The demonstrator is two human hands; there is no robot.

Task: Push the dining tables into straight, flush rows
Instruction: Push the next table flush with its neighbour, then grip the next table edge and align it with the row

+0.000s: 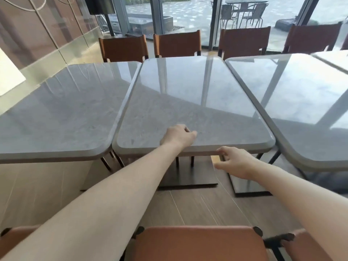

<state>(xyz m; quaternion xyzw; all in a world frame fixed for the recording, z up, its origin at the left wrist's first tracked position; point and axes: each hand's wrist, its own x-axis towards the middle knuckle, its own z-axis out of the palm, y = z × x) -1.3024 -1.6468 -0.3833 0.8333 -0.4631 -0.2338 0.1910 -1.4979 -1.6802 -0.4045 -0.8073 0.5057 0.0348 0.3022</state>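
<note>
Three grey stone-look dining tables stand side by side. The middle table (192, 102) sits further toward the windows than the left table (62, 113), so their near edges are not flush; the right table (301, 102) also projects nearer than the middle one. Seams between tops appear close, touching or nearly so.

The left hand (178, 136) rests on the near edge of the middle table, fingers curled over the top surface; whether it truly clamps the edge cannot be told. The right hand (235, 162) is released, fingers spread, just below and in front of the same edge, not gripping.

Judgement: the top looks thick, rigid and heavy on a flat black base plate (188, 178); expect drag on the wood floor (207, 208). The polished surface looks slippery, so hold the rounded near edge with both hands, thumbs on top, fingers beneath. Orange chairs (177, 44) stand beyond.
</note>
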